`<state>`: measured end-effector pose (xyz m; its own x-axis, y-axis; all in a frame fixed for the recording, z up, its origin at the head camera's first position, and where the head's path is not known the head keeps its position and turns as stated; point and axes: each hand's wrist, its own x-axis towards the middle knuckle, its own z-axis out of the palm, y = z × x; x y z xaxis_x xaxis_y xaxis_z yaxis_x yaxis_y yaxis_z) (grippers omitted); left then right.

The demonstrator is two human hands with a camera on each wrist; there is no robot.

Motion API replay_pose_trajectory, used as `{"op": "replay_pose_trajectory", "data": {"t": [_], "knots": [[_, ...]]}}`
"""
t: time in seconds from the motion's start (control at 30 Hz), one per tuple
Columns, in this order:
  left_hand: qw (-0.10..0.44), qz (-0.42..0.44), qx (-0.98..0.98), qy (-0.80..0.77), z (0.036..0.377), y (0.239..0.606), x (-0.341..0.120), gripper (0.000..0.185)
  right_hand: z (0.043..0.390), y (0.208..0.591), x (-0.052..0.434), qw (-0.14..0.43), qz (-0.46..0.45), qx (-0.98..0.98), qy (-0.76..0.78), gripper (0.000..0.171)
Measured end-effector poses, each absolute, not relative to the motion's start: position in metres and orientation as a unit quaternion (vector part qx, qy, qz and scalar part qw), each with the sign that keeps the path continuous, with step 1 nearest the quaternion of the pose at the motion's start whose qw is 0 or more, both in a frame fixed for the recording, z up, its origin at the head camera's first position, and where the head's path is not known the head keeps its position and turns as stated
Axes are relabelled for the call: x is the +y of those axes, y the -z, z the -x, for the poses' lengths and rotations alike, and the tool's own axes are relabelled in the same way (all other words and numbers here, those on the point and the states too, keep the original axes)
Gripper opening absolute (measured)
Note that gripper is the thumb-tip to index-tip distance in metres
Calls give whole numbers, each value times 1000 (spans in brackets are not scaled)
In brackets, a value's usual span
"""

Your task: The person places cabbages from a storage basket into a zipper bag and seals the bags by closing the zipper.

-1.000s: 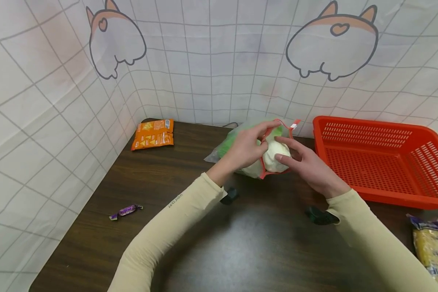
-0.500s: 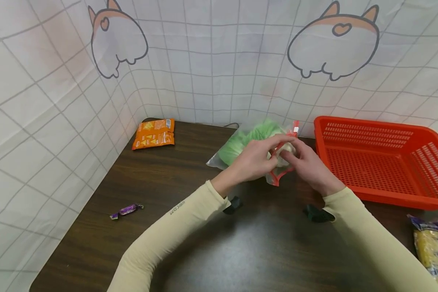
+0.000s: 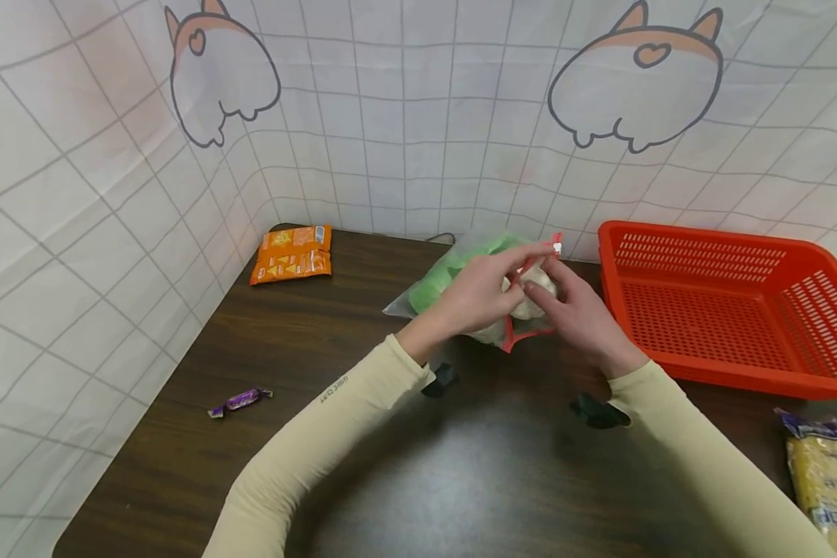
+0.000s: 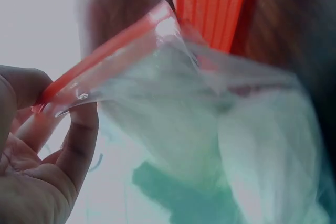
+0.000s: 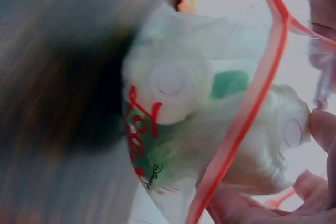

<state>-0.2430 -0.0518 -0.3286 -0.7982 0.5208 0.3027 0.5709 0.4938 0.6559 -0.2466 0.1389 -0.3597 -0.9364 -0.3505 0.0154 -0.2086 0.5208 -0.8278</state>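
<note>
A clear zip bag (image 3: 399,304) with a red zip edge (image 5: 244,116) lies at the back middle of the table, holding leafy green vegetables (image 3: 432,287) with white stem ends. One cabbage-like vegetable (image 5: 262,150) has its pale base at the bag's mouth. My left hand (image 3: 474,293) pinches the red edge between thumb and fingers, as the left wrist view (image 4: 47,150) also shows. At the mouth's right side my right hand (image 3: 586,314) holds the pale base, thumb in front and fingers curled around it. Some fingertips are hidden behind the bag in the head view.
A red plastic basket (image 3: 704,372) stands to the right of the bag. An orange snack packet (image 3: 291,254) lies at the back left, and a purple-wrapped candy (image 3: 242,400) nearer the left edge. A yellow packet (image 3: 826,473) sits at the right. A patterned cloth wall (image 3: 418,116) rises behind.
Both hands drew closer together over the bag's mouth and shifted right with it, then came back slightly left. The pale base shows less than a second ago.
</note>
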Motion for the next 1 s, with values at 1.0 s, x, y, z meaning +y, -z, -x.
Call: {"op": "replay_pose_trajectory", "data": {"t": [1.0], "knots": [[-51, 356, -797, 485, 244, 301, -87, 52, 270, 329, 186, 167, 155, 763, 605, 40]]}}
